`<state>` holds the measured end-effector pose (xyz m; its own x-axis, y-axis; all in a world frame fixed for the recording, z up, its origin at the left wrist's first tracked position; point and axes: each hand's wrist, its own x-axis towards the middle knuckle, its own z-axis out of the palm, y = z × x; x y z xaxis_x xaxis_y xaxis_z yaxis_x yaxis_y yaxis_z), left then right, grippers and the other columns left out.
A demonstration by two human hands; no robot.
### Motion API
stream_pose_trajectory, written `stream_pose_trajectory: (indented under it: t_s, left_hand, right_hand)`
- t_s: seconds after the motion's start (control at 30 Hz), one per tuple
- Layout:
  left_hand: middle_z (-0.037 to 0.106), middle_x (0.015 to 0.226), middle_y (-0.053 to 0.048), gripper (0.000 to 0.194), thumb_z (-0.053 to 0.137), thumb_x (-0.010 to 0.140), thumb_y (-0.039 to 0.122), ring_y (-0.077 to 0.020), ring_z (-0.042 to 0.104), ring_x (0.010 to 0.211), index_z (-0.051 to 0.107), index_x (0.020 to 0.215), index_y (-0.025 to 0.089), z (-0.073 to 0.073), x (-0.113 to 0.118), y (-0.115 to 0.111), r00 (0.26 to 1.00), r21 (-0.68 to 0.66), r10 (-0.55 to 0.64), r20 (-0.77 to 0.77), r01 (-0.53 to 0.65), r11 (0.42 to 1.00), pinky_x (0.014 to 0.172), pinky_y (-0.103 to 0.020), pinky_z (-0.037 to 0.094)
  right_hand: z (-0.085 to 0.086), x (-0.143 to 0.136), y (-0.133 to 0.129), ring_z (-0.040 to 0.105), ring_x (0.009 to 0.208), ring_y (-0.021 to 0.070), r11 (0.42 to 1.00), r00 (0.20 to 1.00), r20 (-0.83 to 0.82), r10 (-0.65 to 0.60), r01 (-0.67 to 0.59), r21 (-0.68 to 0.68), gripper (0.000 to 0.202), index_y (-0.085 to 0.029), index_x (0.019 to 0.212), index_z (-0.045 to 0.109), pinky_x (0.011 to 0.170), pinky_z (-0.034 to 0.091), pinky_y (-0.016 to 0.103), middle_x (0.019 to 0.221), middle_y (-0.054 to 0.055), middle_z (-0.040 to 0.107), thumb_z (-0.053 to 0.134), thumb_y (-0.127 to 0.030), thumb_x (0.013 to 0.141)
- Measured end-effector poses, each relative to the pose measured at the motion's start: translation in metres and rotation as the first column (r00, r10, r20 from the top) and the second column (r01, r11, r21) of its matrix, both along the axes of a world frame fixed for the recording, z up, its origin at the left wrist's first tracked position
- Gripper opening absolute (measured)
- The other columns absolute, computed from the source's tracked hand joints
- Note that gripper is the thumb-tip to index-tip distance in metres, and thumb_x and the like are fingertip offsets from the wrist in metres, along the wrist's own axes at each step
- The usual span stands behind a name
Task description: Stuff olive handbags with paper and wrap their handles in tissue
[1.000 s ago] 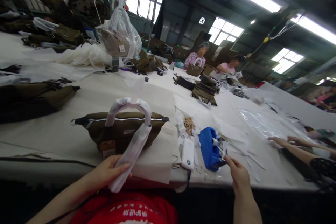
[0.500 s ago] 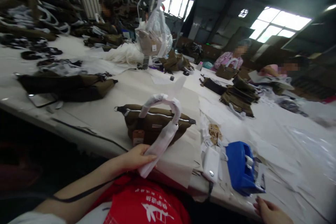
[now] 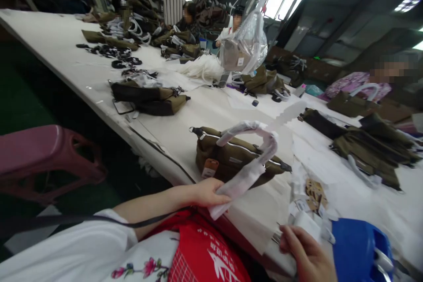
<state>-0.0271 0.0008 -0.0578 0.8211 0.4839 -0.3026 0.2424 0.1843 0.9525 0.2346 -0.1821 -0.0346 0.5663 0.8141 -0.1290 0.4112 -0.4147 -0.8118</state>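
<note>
An olive-brown handbag (image 3: 238, 155) with a zip along its top stands upright on the table in front of me. Its arched handle (image 3: 246, 128) is wrapped in white. From the handle a strip of white wrapping paper (image 3: 241, 181) slants down to my left hand (image 3: 211, 194), which is closed around the lower end. An orange-brown tag (image 3: 210, 168) hangs on the bag's side. My right hand (image 3: 302, 246) is pinched at the table edge, left of a blue tape dispenser (image 3: 352, 246). Whatever is between its fingertips is too small to make out.
More olive bags (image 3: 370, 150) lie on the right and another bag pile (image 3: 148, 99) at left. Brown paper tags (image 3: 315, 194) sit near the dispenser. A clear plastic-covered bag (image 3: 236, 55) is further back. A pink stool (image 3: 49, 154) stands left of the table. Co-workers are across it.
My view has swung left, so the bag and dispenser appear further right. My right hand has come away from the dispenser's front and nearer the bag. My left hand keeps hold of the paper.
</note>
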Motion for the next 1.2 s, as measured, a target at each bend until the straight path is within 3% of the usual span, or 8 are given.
stream_pose_trajectory:
  t_s: [0.1,0.23,0.43,0.6,0.77,0.9,1.07,1.2]
  left_hand:
    - [0.073,0.090,-0.008,0.040,0.065,0.077,0.044,-0.0202,0.066,0.077,0.068,0.097,0.010,0.001,-0.004,0.001,0.997,0.126,0.057,-0.058,-0.049,0.991,0.061,-0.024,0.049]
    - [0.071,0.085,-0.006,0.036,0.064,0.077,0.043,-0.0168,0.061,0.072,0.068,0.093,0.010,0.001,-0.009,0.003,0.994,0.258,0.075,-0.076,-0.053,0.965,0.057,-0.021,0.044]
    - [0.065,0.074,-0.002,0.028,0.063,0.075,0.036,-0.0132,0.055,0.064,0.067,0.088,0.012,0.009,-0.012,0.006,0.998,0.369,0.024,-0.060,0.000,0.929,0.054,-0.019,0.039]
    - [0.063,0.073,-0.002,0.044,0.054,0.083,0.054,-0.0139,0.054,0.066,0.068,0.083,0.011,0.013,-0.009,0.004,0.994,0.415,0.097,-0.051,-0.067,0.907,0.054,-0.020,0.036]
    - [0.068,0.083,-0.005,0.038,0.052,0.088,0.047,-0.0165,0.060,0.074,0.069,0.092,0.013,0.014,-0.006,-0.001,0.979,0.526,0.202,-0.028,-0.157,0.836,0.063,-0.023,0.042]
    - [0.069,0.086,-0.006,0.036,0.050,0.090,0.045,-0.0175,0.062,0.078,0.067,0.097,0.014,0.014,-0.005,-0.004,0.984,0.549,0.176,0.000,-0.147,0.823,0.068,-0.024,0.044]
    - [0.069,0.088,-0.005,0.035,0.047,0.092,0.043,-0.0164,0.061,0.078,0.065,0.101,0.013,0.011,-0.004,-0.009,0.982,0.496,0.188,0.033,-0.179,0.850,0.067,-0.023,0.044]
    - [0.068,0.089,-0.005,0.032,0.049,0.092,0.042,-0.0180,0.062,0.081,0.065,0.099,0.015,0.012,-0.005,-0.013,0.982,0.592,0.186,0.018,-0.160,0.790,0.071,-0.024,0.043]
  right_hand:
    - [0.011,-0.068,0.044,0.055,0.053,0.0159,0.953,0.938,-0.178,0.299,-0.283,0.110,0.040,-0.020,0.072,0.065,0.055,0.045,0.026,0.055,0.001,0.059,0.060,-0.058,0.083]
    - [0.004,-0.108,0.078,0.051,0.048,0.0141,0.917,0.877,-0.269,0.398,-0.379,0.123,0.045,-0.018,0.068,0.062,0.051,0.041,0.026,0.052,0.001,0.057,0.061,-0.060,0.083]
    - [-0.009,-0.108,0.091,0.049,0.043,0.0144,0.947,0.904,-0.298,0.306,-0.321,-0.002,0.052,-0.018,0.064,0.059,0.046,0.038,0.026,0.047,0.001,0.056,0.063,-0.069,0.074]
    - [-0.011,-0.102,0.089,0.051,0.045,0.0145,0.941,0.882,-0.350,0.316,-0.339,-0.004,0.049,-0.017,0.066,0.061,0.047,0.039,0.026,0.050,0.002,0.059,0.065,-0.065,0.074]
    - [-0.018,-0.095,0.086,0.057,0.053,0.0169,0.927,0.824,-0.457,0.336,-0.375,0.006,0.044,-0.015,0.083,0.067,0.052,0.043,0.028,0.064,0.005,0.068,0.067,-0.058,0.073]
    - [-0.021,-0.095,0.088,0.056,0.054,0.0172,0.934,0.833,-0.444,0.329,-0.355,0.027,0.037,-0.016,0.074,0.067,0.052,0.042,0.029,0.067,0.006,0.068,0.064,-0.053,0.076]
    - [-0.024,-0.098,0.091,0.057,0.055,0.0191,0.941,0.836,-0.444,0.324,-0.334,0.058,0.032,-0.016,0.072,0.068,0.053,0.044,0.030,0.065,0.007,0.068,0.064,-0.047,0.077]
    - [-0.031,-0.101,0.093,0.057,0.054,0.0194,0.949,0.857,-0.414,0.308,-0.309,0.065,0.031,-0.015,0.072,0.070,0.052,0.043,0.030,0.063,0.007,0.067,0.062,-0.045,0.075]
